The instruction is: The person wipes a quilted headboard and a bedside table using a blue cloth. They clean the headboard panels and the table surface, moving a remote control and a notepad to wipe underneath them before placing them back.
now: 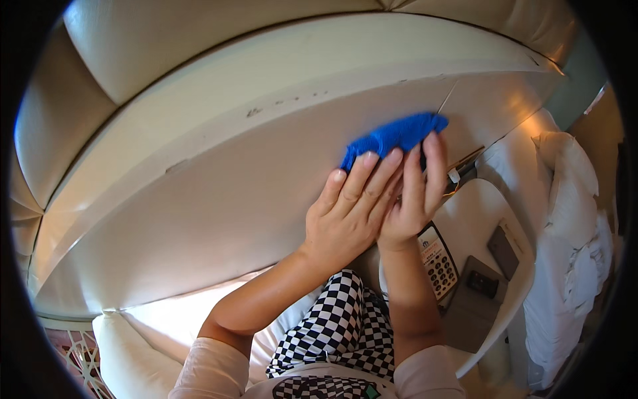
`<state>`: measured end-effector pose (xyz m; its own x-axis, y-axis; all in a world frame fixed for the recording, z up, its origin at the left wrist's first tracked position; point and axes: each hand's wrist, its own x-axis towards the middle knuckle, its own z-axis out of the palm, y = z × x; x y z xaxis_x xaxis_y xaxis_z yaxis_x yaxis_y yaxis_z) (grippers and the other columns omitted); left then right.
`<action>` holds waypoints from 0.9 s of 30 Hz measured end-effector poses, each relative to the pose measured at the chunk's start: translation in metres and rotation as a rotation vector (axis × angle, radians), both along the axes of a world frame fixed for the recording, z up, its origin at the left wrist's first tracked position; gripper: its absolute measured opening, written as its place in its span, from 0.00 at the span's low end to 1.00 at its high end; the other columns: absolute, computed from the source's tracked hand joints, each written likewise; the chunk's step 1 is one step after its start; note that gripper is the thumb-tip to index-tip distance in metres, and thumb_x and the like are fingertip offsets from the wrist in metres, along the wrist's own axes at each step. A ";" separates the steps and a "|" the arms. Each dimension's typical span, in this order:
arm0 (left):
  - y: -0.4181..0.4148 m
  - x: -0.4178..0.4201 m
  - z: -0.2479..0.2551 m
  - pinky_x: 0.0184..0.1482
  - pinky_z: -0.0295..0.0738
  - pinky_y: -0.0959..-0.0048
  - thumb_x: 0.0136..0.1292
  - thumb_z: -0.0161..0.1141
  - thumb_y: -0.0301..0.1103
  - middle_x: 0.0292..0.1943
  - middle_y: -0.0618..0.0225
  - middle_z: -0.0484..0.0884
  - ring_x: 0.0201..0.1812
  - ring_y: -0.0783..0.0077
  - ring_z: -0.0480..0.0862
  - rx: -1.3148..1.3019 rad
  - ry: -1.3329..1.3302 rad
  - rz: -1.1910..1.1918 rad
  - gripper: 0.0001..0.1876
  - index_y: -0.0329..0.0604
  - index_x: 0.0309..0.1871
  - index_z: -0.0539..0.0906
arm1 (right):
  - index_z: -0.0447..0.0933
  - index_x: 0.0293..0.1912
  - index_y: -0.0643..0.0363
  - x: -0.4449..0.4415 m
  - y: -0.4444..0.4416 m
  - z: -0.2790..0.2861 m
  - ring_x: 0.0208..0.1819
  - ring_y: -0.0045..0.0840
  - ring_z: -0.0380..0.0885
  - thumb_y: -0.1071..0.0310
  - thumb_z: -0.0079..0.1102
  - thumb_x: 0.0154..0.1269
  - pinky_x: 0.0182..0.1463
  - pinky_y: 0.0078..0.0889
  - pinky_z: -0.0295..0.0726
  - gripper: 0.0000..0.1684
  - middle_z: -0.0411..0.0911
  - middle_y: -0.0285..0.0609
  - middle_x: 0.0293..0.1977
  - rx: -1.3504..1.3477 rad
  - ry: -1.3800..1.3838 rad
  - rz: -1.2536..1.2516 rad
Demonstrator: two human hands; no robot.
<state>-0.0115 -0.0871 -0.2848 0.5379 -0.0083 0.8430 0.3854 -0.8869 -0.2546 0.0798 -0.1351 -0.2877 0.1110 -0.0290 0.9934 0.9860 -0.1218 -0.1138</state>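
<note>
A bunched blue cloth (394, 135) is in front of a smooth pale headboard panel (234, 194). My left hand (349, 209) lies with its fingertips on the cloth's lower edge, its back towards me. Close beside it, partly behind the left fingers, my right hand (413, 204) holds the cloth's right part with raised fingers. The palms and the underside of the cloth are mostly hidden, and I cannot tell whether the cloth touches the panel.
A curved ledge (309, 60) with scuff marks runs above the panel, below padded upholstery (209, 35). At right, a white tabletop (478, 209) bears a calculator (437, 264), a grey folder-like case (466, 324), a dark phone-like slab (503, 252) and a small black object (482, 283). White bedding (568, 279) lies beyond.
</note>
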 end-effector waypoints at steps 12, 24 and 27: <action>0.009 -0.066 -0.194 0.71 0.40 0.61 0.63 0.44 0.37 0.66 0.74 0.65 0.70 0.66 0.54 -0.137 0.391 -0.041 0.21 0.49 0.59 0.75 | 0.67 0.48 0.65 -0.067 -0.004 -0.196 0.53 0.43 0.67 0.81 0.52 0.59 0.53 0.40 0.74 0.16 0.62 0.52 0.52 -0.228 0.479 0.002; 0.008 -0.049 -0.107 0.71 0.36 0.61 0.65 0.42 0.37 0.66 0.74 0.65 0.70 0.66 0.55 -0.119 0.052 0.028 0.21 0.51 0.60 0.74 | 0.76 0.42 0.59 -0.045 -0.006 -0.086 0.45 0.39 0.71 0.80 0.61 0.52 0.48 0.38 0.72 0.15 0.69 0.46 0.46 -0.167 0.187 0.085; 0.008 -0.063 -0.147 0.71 0.41 0.64 0.64 0.43 0.38 0.66 0.76 0.65 0.70 0.69 0.56 -0.158 0.191 0.010 0.21 0.50 0.60 0.74 | 0.74 0.42 0.57 -0.053 -0.008 -0.133 0.44 0.39 0.69 0.80 0.60 0.52 0.47 0.39 0.72 0.16 0.68 0.47 0.45 -0.207 0.274 0.069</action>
<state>-0.0747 -0.0795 -0.4315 0.6872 0.1216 0.7162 0.3521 -0.9181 -0.1819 0.0266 -0.1427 -0.4206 0.3692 0.1870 0.9104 0.9289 -0.1041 -0.3553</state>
